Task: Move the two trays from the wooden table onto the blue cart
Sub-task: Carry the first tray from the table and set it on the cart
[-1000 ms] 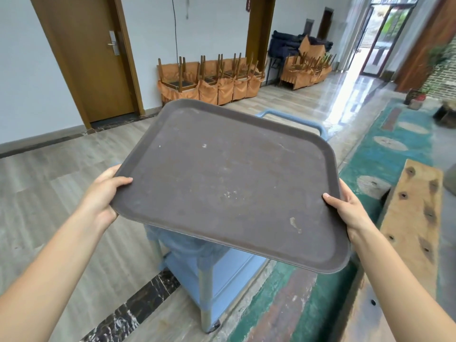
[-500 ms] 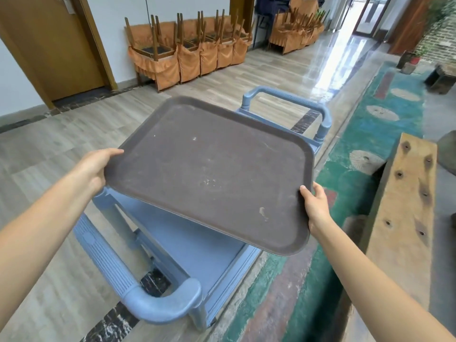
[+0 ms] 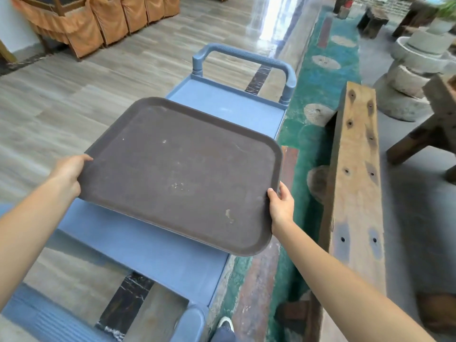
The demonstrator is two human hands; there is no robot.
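Observation:
A dark brown rectangular tray [image 3: 182,169] hangs just above the top shelf of the blue cart [image 3: 229,107], tilted slightly and covering the shelf's middle. My left hand [image 3: 70,172] grips the tray's left edge. My right hand [image 3: 281,206] grips its right edge near the front corner. The tray's surface is bare, with a few pale scuffs. The cart has a curved handle at the far end [image 3: 244,59] and another at the near end [image 3: 49,319]. No second tray is in view.
A long wooden bench [image 3: 355,188] runs along the right of the cart, with a green patterned floor strip [image 3: 323,77] between them. Orange-covered chairs [image 3: 98,23] stand along the far left wall. Stone millstones [image 3: 409,70] sit at the far right.
The tray has come down and forward over the cart's top shelf, with both hands still on its edges. My view has tipped downward, so the whole cart top shows.

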